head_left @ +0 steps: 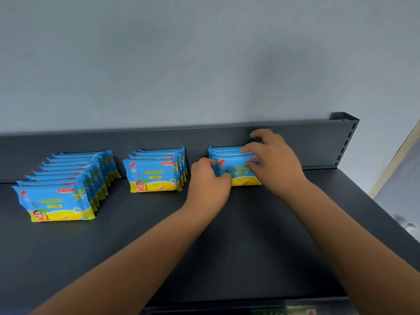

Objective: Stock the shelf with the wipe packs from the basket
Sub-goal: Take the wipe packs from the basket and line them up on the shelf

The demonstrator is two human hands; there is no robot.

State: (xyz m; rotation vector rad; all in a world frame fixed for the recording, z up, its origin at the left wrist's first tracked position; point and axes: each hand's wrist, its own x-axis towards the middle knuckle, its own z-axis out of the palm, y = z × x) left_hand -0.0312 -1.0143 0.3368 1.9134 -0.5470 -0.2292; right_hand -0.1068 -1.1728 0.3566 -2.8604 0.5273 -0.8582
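Right end of the shelf (227,246), far side: the front wipe pack (238,172) stands upright. Left hand (209,180) fingers are curled round its left end; right hand (275,160) pinches its right end, one finger lifted. Best move: press it flush against the packs behind (223,150) and square the edges before letting go.

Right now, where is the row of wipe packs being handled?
In the head view, the right row stands at the back right of the shelf, beside the middle row, gripped between the left hand and right hand.
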